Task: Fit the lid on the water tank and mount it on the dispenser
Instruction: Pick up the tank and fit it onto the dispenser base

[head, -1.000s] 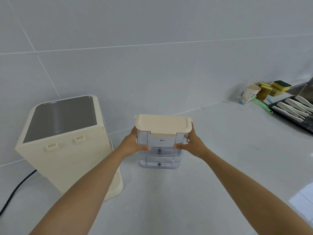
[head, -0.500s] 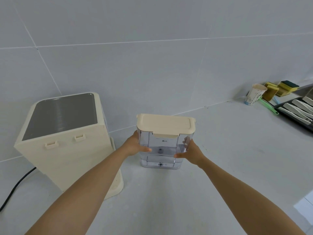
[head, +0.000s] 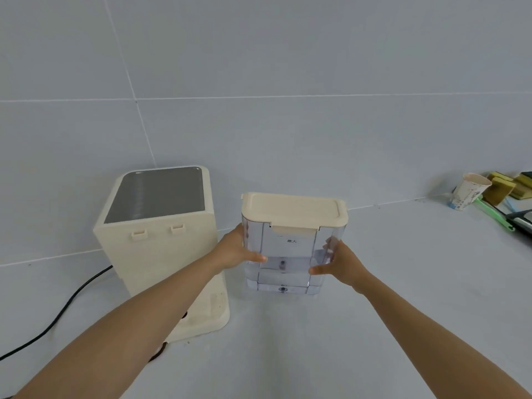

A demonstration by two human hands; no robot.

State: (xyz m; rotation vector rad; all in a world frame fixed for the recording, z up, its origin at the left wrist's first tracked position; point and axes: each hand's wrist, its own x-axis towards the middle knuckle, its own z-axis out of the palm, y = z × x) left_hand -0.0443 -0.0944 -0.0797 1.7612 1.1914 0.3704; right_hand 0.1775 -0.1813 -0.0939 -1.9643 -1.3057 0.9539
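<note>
Head view. Your left hand point(head: 234, 253) and right hand point(head: 342, 263) are apart, each pressed flat against one side of the water tank point(head: 290, 254), clamping it between them. Thumbs lie across the near face, fingers wrap round the far sides; part of the right fingers shows through the clear wall.

The water tank is clear plastic, upright, with a slight tilt. The cream lid point(head: 293, 210) sits on top of it, with a front tab hanging over the near edge. Whether the tank base touches the tabletop point(head: 374, 312) or hangs just above it cannot be told.

Writing: two small dark characters are printed on the near face of the tank, just under the lid tab; they appear to read "最大", but the print is small. No brand mark is legible on tank or lid.

The dispenser point(head: 161, 249) stands just left of the tank, apart from it, cream body with a grey panel on top. Two small cream tabs project from its near upper edge. Your left forearm crosses in front of its lower base. A black cable point(head: 57, 315) runs from behind it across the tabletop towards the left edge.

Far right, near the wall: a paper cup point(head: 467, 191) with a printed pattern, too small to read; yellow sponges point(head: 502, 188) just beside it; a green-handled tool point(head: 493, 216) lying flat.
</note>
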